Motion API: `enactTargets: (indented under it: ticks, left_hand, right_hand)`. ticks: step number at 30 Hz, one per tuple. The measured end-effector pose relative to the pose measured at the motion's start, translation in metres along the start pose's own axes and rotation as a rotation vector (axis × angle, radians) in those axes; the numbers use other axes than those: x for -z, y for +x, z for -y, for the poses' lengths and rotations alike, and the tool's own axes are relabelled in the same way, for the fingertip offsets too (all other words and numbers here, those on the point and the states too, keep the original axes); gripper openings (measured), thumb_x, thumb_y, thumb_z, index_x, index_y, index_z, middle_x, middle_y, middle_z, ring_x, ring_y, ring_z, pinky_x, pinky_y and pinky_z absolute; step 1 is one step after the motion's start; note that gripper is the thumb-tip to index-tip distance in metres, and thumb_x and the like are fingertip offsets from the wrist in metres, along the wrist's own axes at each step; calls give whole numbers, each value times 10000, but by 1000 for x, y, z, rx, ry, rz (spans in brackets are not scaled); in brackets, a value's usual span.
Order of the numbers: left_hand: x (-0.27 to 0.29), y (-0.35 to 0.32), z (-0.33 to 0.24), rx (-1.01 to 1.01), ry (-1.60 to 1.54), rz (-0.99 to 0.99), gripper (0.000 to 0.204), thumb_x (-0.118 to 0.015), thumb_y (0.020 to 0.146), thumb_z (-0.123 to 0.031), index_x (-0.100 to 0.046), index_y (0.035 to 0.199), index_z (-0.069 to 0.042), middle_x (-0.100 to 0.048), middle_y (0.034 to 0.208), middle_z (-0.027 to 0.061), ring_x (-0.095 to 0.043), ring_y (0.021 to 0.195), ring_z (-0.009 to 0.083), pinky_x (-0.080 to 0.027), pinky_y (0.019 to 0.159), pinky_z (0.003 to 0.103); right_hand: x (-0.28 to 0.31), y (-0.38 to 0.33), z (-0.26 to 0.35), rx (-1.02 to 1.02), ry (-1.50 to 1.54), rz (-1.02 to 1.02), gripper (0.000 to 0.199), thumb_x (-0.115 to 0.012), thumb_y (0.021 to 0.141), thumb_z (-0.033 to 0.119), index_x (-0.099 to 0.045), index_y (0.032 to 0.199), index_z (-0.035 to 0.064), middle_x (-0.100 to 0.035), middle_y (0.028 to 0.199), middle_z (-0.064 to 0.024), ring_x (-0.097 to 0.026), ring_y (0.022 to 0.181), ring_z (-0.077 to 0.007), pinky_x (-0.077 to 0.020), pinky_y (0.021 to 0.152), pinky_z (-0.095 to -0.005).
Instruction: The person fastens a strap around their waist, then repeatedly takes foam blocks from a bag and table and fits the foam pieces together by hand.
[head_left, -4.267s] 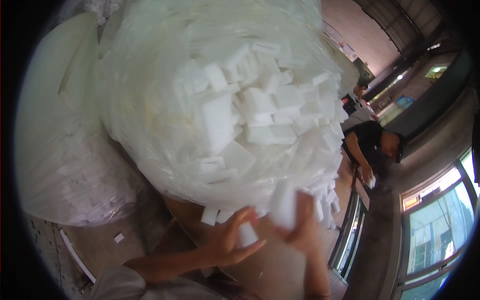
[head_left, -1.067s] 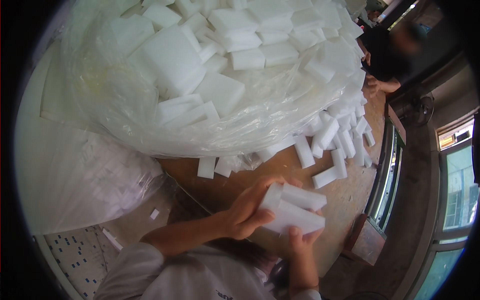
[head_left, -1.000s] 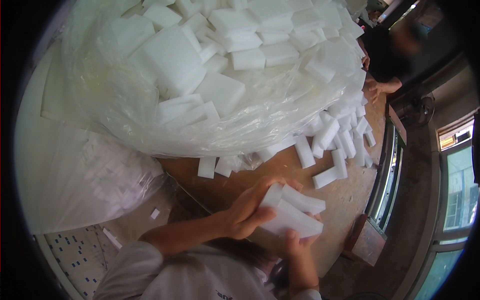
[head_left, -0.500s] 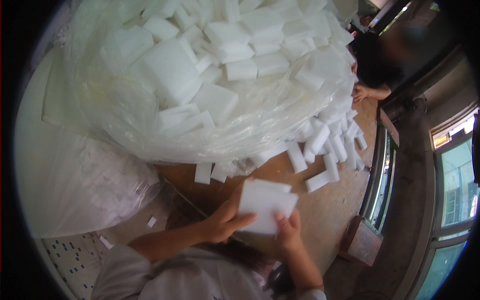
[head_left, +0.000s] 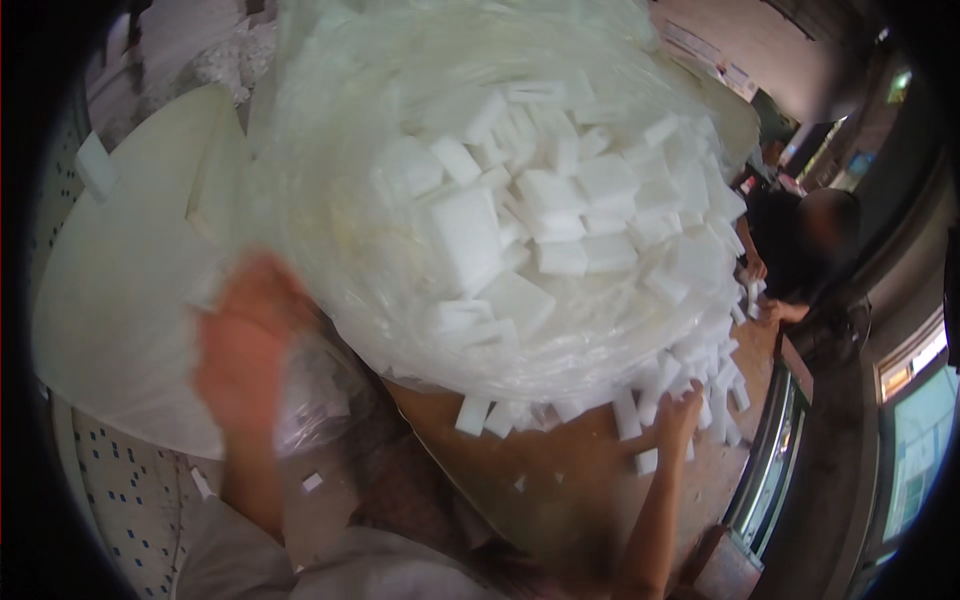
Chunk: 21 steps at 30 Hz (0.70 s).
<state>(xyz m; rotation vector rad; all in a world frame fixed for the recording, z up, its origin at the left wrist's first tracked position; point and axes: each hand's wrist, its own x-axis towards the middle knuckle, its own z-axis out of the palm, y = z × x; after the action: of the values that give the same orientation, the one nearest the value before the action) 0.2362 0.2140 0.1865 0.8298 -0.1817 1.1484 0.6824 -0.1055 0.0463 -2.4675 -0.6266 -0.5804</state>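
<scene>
A large clear plastic bag [head_left: 560, 365] lies on its side on the brown table [head_left: 540, 475], and many white foam blocks [head_left: 585, 195] fill its mouth. More loose foam blocks [head_left: 625, 415] have spilled along its lower right edge. Among these my right hand [head_left: 681, 412] has its fingers bent round a foam block, mostly hidden by the hand. Off to the left, my left hand [head_left: 250, 345] is raised in front of a second, whitish bag [head_left: 130, 300]; motion smears its fingers. A white foam piece [head_left: 95, 167] shows at that bag's upper left edge.
Across the table at the right, another person [head_left: 795, 240] in dark clothes has both hands at the blocks. A metal-edged frame [head_left: 770, 470] runs along the table's right side. Small white scraps [head_left: 312, 482] lie on the floor at lower left.
The stacked foam pieces are no longer in my hands. My left hand has swung up and left; my right has moved right to the spilled blocks. The view has shifted.
</scene>
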Motion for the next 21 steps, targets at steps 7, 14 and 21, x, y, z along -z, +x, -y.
enactTargets:
  ticks: [7,14,21]
  left_hand:
    - [-52,-87,130,743,-14,111,613,-644,929,-138,-329,1433,11,-585,1239,191,-587,1135,252,-482,955,383]
    - [-38,-71,139,607,22,65,459,-586,912,-28,-434,1345,-15,-569,1269,144,-546,1206,216,-443,995,358]
    - [-18,-88,105,613,283,85,222,-550,920,-37,-534,1141,-36,-568,1045,36,-541,1003,121,-423,928,300]
  right_hand:
    - [122,-73,218,306,887,735,368,-595,855,31,-527,1215,7,-536,1179,-162,-582,950,-247,-497,779,-331]
    - [83,-6,257,447,786,418,96,-653,847,23,-645,918,-42,-665,903,-157,-629,888,-294,-492,816,-337]
    - [-39,45,271,436,216,652,612,-745,835,285,-486,1307,-5,-640,1136,-224,-581,1101,-374,-462,919,-447]
